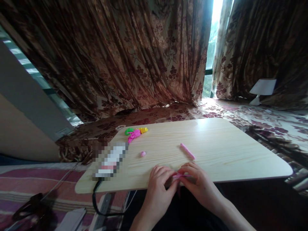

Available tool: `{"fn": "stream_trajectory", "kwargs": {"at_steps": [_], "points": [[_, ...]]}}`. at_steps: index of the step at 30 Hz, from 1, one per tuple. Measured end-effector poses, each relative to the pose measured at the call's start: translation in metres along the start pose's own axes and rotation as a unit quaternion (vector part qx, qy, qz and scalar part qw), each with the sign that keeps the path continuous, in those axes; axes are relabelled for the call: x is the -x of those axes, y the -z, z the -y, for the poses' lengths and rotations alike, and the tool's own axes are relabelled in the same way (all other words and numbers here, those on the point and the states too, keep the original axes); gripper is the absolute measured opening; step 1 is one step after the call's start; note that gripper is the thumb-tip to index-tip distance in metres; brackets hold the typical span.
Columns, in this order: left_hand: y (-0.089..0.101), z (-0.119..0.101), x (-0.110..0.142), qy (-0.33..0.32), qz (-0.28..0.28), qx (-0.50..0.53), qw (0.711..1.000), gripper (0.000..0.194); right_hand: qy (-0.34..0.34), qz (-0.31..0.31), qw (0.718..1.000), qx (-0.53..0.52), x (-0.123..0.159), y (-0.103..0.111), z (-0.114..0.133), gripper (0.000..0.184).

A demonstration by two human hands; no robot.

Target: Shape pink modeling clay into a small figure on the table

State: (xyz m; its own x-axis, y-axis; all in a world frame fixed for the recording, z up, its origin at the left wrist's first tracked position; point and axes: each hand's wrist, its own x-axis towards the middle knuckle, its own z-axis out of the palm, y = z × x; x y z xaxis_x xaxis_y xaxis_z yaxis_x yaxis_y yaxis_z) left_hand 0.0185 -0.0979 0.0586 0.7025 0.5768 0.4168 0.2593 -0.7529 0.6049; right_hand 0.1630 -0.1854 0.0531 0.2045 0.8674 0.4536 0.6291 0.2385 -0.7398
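Near the table's front edge, a thin pink piece of what looks like modelling clay [179, 176] is pinched between my two hands. The left hand [159, 183] grips its left side with thumb and fingers. From the other side, my right hand [197, 182] closes on it with thumb and forefinger. Part of the piece is hidden by the fingertips. Just beyond the right hand lies a pink clay roll [187, 151], slanting across the tabletop. A small pink clay ball [143, 154] rests further left, beyond my left hand.
On the pale wooden table [216, 144], a green lump [129, 131], a bright pink lump [134, 135] and a yellow lump [143, 130] sit at the back left. A blurred-out device [112, 160] with a black cable [95, 195] lies at the left. A white lamp [263, 87] stands far right.
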Motion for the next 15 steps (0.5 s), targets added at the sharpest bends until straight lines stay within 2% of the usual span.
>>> {"fn": "stream_trajectory", "kwargs": {"at_steps": [6, 15], "points": [[0.011, -0.013, 0.002, 0.022, -0.039, 0.1, 0.994, 0.008, 0.045, -0.03, 0.998, -0.044, 0.001, 0.012, 0.019, 0.02], [0.027, -0.039, 0.002, 0.086, 0.004, 0.219, 0.972, 0.012, 0.103, -0.04, 0.994, -0.017, 0.0, 0.021, 0.043, 0.015]]}}
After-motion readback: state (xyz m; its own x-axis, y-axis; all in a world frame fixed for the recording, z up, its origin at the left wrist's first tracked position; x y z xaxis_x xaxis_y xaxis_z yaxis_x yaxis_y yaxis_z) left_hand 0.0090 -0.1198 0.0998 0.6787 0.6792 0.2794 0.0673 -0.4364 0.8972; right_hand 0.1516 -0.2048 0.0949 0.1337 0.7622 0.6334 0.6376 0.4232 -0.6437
